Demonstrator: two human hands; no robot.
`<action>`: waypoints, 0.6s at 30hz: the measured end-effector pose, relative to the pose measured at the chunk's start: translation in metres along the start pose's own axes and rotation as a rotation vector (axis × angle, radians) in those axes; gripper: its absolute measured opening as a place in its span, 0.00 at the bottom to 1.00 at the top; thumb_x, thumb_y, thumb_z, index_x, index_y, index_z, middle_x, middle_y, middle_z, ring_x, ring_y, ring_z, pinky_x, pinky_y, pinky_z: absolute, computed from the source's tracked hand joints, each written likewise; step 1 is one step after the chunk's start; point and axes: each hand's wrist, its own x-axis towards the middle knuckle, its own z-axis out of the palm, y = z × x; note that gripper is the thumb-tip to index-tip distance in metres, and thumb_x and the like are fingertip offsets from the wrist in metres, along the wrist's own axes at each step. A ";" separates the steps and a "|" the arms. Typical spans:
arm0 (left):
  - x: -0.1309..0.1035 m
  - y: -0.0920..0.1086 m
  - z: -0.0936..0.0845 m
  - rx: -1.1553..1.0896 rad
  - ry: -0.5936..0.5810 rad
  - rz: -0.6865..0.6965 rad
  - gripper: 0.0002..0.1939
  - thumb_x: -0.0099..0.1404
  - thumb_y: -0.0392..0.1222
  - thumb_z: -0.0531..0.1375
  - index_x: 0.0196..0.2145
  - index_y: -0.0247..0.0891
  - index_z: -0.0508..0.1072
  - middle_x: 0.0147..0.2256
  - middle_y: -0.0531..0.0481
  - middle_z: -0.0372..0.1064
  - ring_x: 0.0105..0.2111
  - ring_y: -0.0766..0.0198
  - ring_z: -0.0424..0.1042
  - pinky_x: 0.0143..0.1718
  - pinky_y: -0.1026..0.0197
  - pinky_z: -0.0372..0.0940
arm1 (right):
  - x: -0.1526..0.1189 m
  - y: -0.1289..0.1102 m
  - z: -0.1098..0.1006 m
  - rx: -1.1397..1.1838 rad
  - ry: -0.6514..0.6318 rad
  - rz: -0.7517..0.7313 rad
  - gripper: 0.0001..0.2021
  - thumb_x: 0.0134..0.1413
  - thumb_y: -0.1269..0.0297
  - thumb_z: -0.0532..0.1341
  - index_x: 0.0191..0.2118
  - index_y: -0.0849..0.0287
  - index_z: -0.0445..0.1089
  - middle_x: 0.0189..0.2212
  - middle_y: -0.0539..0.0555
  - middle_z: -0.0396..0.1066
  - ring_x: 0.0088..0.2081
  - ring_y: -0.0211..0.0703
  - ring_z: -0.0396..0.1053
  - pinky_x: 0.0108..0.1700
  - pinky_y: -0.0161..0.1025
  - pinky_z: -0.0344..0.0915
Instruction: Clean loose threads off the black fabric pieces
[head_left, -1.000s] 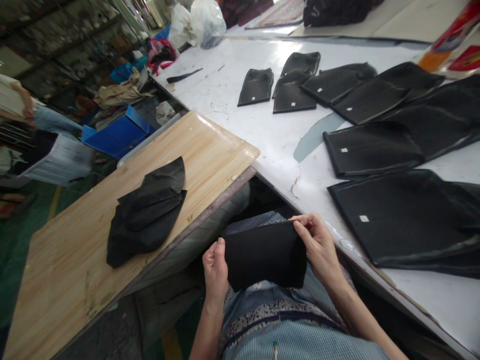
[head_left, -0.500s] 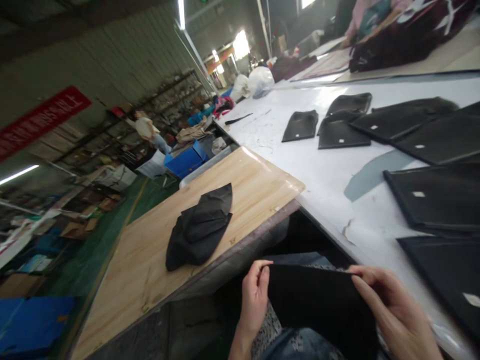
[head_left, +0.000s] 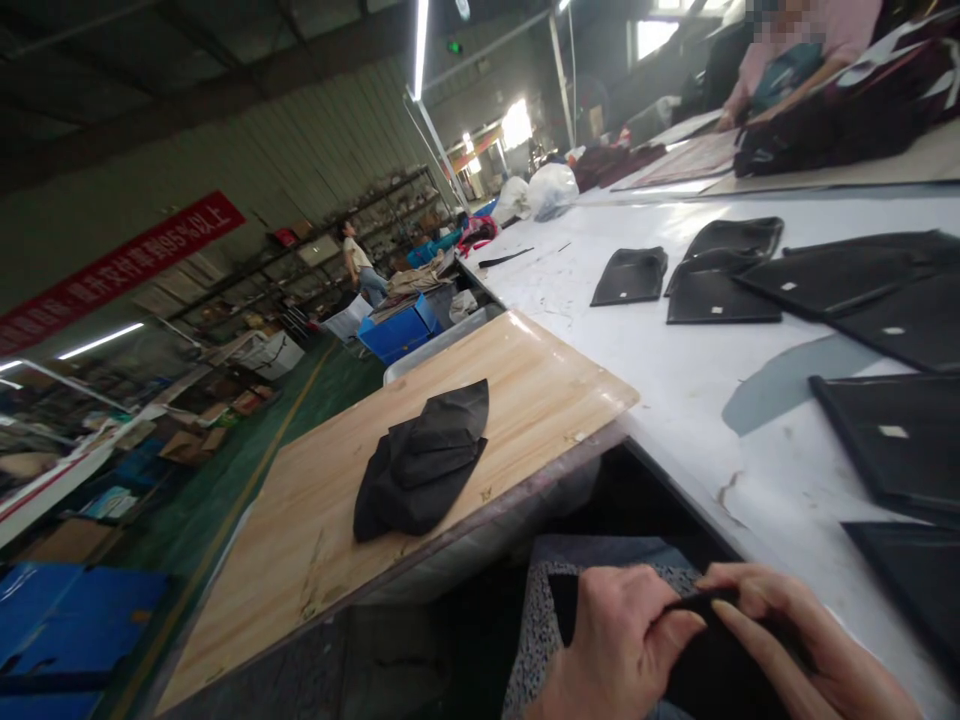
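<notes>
A piece of black cloth (head_left: 716,665) is held low in front of my lap, its upper edge bunched between my hands. My left hand (head_left: 619,635) pinches that edge, thumb on top and fingers curled behind. Close to its right, my right hand (head_left: 799,625) grips the same edge between thumb and fingers. The lower part of the cloth runs out of the picture. On the wooden board to the left lies a crumpled pile of black cloth (head_left: 424,460), apart from both hands.
The wooden board (head_left: 525,350) adjoins a white table (head_left: 675,400). Several flat black pieces (head_left: 724,290) with small white tags lie on the table. Across it a person in pink (head_left: 847,40) handles dark cloth. Blue boxes (head_left: 401,330) and another person (head_left: 364,265) are farther back.
My left hand has moved right along the cloth's edge, close to my right hand. The edge, earlier stretched straight between them, is now bunched. The whole view has tilted up and shifted slightly.
</notes>
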 end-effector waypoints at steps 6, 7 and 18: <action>-0.003 0.001 0.000 -0.229 -0.007 -0.176 0.17 0.72 0.51 0.54 0.34 0.39 0.77 0.26 0.46 0.72 0.28 0.60 0.71 0.30 0.59 0.60 | -0.002 0.011 -0.007 0.102 -0.031 0.091 0.11 0.49 0.54 0.70 0.31 0.51 0.69 0.30 0.51 0.77 0.30 0.46 0.77 0.30 0.29 0.75; -0.001 0.002 -0.002 -0.251 -0.025 -0.183 0.17 0.73 0.50 0.54 0.34 0.39 0.77 0.28 0.46 0.72 0.29 0.61 0.71 0.31 0.60 0.61 | -0.001 0.011 -0.007 0.126 -0.051 0.088 0.11 0.49 0.55 0.71 0.30 0.51 0.69 0.29 0.51 0.77 0.29 0.45 0.77 0.29 0.29 0.74; 0.012 0.014 -0.004 -0.554 -0.112 -0.544 0.19 0.69 0.52 0.59 0.27 0.35 0.70 0.25 0.54 0.60 0.26 0.68 0.57 0.27 0.65 0.53 | -0.008 -0.008 0.001 0.004 -0.070 -0.018 0.07 0.56 0.70 0.66 0.31 0.52 0.69 0.41 0.55 0.73 0.43 0.48 0.74 0.43 0.40 0.72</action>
